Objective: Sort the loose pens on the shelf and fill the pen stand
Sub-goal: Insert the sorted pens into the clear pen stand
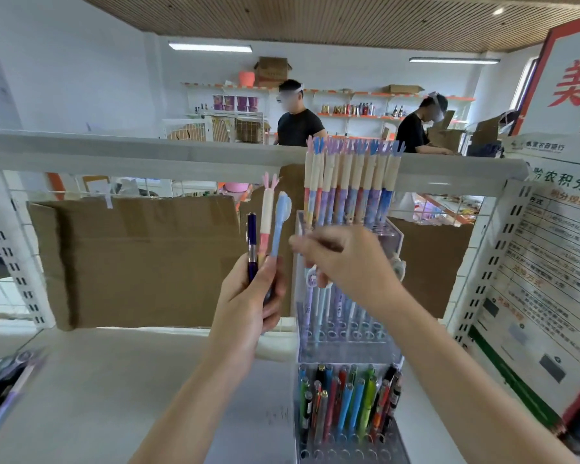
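The white shelf (114, 380) spreads below me, brown cardboard (131, 259) behind it at ten o'clock. The clear pen stand (347, 356) rises at four o'clock from centre, tall pens in its back row, shorter ones in front. My left hand (248, 306) grips three upright pens (265, 229). My right hand (345, 259), at its three o'clock, curls at the stand's top; whether it holds anything, I cannot tell.

left hand (248, 296) raised, fingers curled; right hand (345, 259) pinching
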`<state>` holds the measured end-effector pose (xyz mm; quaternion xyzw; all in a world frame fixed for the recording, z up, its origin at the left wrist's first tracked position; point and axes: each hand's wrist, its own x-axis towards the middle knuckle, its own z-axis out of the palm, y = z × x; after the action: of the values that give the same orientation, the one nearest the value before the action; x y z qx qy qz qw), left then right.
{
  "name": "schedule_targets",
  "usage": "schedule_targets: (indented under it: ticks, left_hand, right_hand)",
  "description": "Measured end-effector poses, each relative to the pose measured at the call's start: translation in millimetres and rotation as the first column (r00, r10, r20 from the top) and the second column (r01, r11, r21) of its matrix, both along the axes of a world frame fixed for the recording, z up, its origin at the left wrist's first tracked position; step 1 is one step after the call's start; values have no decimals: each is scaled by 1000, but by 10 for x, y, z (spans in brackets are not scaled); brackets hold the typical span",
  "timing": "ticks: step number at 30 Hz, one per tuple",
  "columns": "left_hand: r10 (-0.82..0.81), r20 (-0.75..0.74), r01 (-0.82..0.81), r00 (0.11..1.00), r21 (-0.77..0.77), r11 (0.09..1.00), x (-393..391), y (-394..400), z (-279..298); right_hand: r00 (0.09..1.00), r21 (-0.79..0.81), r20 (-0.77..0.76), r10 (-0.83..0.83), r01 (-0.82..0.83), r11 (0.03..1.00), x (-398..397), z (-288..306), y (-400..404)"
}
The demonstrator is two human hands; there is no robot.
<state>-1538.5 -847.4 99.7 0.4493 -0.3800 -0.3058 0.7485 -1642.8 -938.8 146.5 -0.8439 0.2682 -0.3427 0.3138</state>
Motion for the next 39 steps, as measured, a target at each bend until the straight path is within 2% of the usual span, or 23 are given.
schedule_targets:
  ticks: [2, 6, 10, 14, 19, 23, 32, 39]
  left_hand:
    - [-15, 12, 15, 1000, -1, 1000, -23, -24, 2]
    - [-44, 26, 45, 999, -6, 999, -46, -57, 7]
    - [-104, 100, 103, 990, 15, 995, -60, -42, -38]
    - [-6, 132, 0, 991, 48, 999, -89, 14, -275]
    - [163, 19, -164, 986, 94, 982, 8, 104, -582]
    - [182, -1, -180, 983, 135, 974, -43, 173, -647]
    - [118, -10, -115, 993, 132, 984, -59, 171, -651]
    - [93, -33, -88, 995, 129, 988, -104, 145, -649]
  right_hand:
    - [999, 3, -21, 46, -45, 999, 14, -73, 96]
    - [989, 128, 125, 81, -97, 987, 11, -116, 42]
    - [986, 155, 150, 74, -97, 983, -60, -167, 43]
    - [974, 151, 228, -11, -25, 988, -196, -302, 128]
    - [940, -77, 273, -203, 232, 970, -439, -582, 161]
    - [922, -193, 272, -274, 331, 924, -466, -867, 102]
    - [834, -258, 465, -296, 447, 856, -416, -872, -55]
    - [876, -291, 330, -351, 448, 845, -257, -1058, -170]
